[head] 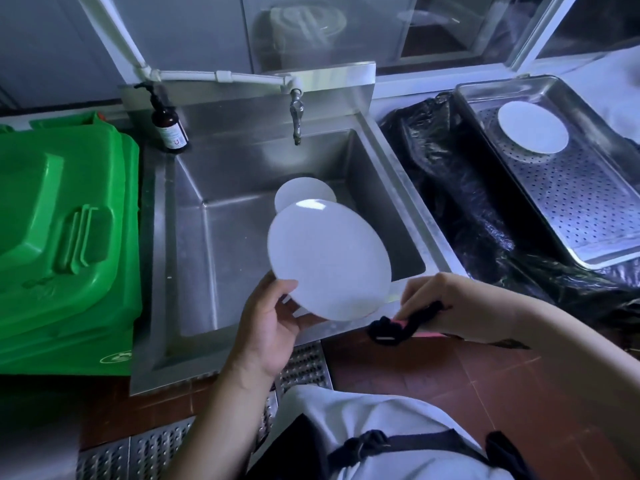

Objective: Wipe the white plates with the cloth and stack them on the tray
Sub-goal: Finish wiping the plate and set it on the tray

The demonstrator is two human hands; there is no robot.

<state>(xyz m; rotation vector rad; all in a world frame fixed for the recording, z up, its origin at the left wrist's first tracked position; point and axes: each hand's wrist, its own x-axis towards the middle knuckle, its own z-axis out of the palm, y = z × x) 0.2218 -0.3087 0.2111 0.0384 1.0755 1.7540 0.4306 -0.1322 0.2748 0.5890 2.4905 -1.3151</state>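
My left hand grips the near edge of a white plate, thumb on its face, and holds it tilted above the front of the steel sink. Just right of the plate, my right hand grips a dark cloth with a pink strip showing; the cloth does not touch the plate's face. Another white plate lies in the sink basin behind, partly hidden. One white plate lies on the perforated steel tray at the right.
A tap hangs over the sink's back. A brown pump bottle stands at the sink's back left corner. A green bin lid fills the left. Black plastic sheeting lies under the tray. Metal floor grating runs below.
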